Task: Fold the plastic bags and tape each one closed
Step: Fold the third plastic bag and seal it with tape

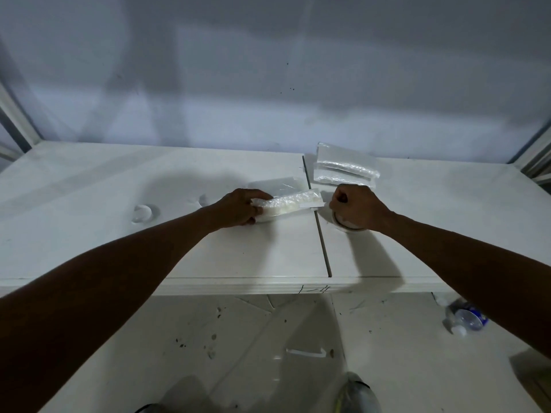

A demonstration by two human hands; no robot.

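Forearms [119,278] reach over white table [89,189] (grey wall [268,70] behind): left hand [238,208] grips folded bag [286,204], right hand [357,207] clutches tape roll [347,225]

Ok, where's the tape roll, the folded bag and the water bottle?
tape roll [346,225]: head view, on the bit of its rim that shows.
folded bag [287,204]: head view, on the middle of the bundle.
water bottle [471,317]: head view, on its blue label, down on the floor.

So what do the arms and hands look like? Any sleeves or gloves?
No sleeves or gloves. The left arm and right arm are bare as far as shown. The left hand and right hand are bare too; no watch or ring shows.
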